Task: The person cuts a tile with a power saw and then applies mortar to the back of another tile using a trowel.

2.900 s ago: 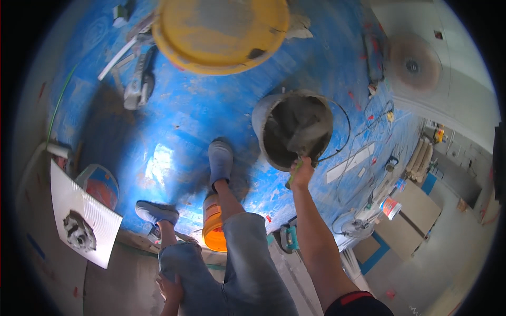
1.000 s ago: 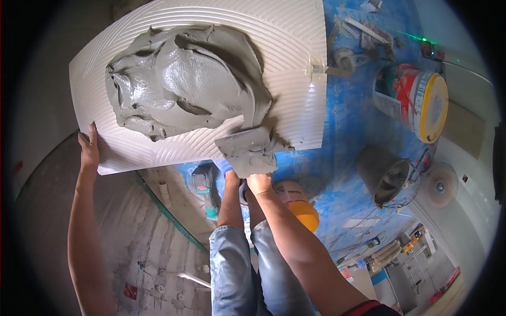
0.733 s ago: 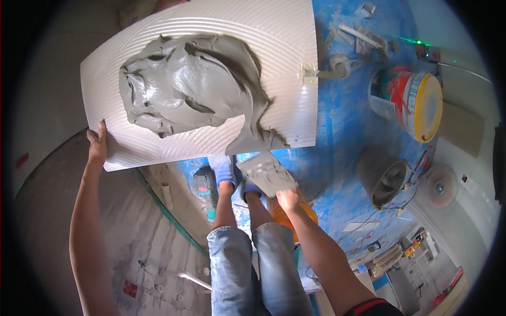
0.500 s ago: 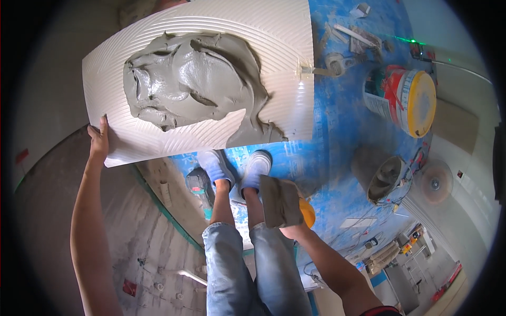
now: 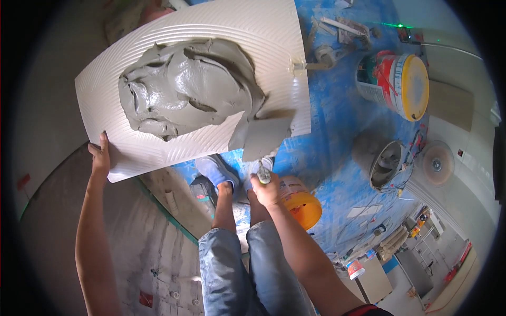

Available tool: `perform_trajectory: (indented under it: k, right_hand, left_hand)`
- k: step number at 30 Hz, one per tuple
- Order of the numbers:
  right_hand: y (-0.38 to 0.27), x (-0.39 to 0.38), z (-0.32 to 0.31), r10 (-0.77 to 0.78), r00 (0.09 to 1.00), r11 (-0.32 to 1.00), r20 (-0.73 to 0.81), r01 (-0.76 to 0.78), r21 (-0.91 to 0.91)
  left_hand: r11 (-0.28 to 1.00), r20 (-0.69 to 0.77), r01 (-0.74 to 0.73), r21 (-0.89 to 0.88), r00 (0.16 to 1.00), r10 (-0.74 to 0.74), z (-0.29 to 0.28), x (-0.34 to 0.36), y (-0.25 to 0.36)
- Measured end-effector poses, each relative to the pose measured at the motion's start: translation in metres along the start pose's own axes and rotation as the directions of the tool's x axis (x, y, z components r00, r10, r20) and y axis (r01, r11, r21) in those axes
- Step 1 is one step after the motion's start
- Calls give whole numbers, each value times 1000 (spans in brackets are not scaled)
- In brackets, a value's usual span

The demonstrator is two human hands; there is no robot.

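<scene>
A large off-white tile [image 5: 279, 52] with a ridged back lies in front of me. Thick grey mortar [image 5: 184, 84] is heaped over its middle. My left hand [image 5: 100, 155] grips the tile's near left corner, thumb on top and the other fingers mostly hidden. Closed round the handle of a trowel, my right hand [image 5: 268, 190] is just in front of the tile's near edge. The trowel's flat blade [image 5: 266, 136] reaches over that edge, against the right end of the mortar. Grey mortar coats the blade.
An orange bucket [image 5: 304, 208] stands beside my right forearm. Right of the tile are a bucket with a yellow rim [image 5: 414, 87] and a mortar-smeared bucket [image 5: 387, 166]. Blue sheeting [image 5: 337, 142] covers the floor. A cordless tool [image 5: 203, 192] sits by my left shoe.
My right hand has moved forward and left, bringing the trowel from beside my knee to the tile's near edge. My left hand stays on the corner.
</scene>
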State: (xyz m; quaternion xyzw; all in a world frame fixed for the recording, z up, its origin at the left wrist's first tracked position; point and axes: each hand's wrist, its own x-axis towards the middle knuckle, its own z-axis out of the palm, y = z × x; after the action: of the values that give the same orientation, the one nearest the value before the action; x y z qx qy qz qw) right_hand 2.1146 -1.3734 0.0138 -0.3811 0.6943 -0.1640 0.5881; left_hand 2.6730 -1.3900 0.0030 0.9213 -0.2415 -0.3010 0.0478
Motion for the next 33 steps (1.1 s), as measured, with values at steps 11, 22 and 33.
perform_trajectory:
  k: [11,22,33]
  right_hand:
    - [2,-94,-86,-152,988,918,-33,129,-375]
    - [-34,-42,-156,-66,997,504,40,68,-861]
    - [-257,-63,-39,208,817,854,538,-420,307]
  left_hand:
    - [999,-40,3,-40,999,-4,-2,-13,8]
    - [999,-72,37,-11,997,-38,18,-33,33]
    - [869,-156,-250,427,926,343,27,-9,-31]
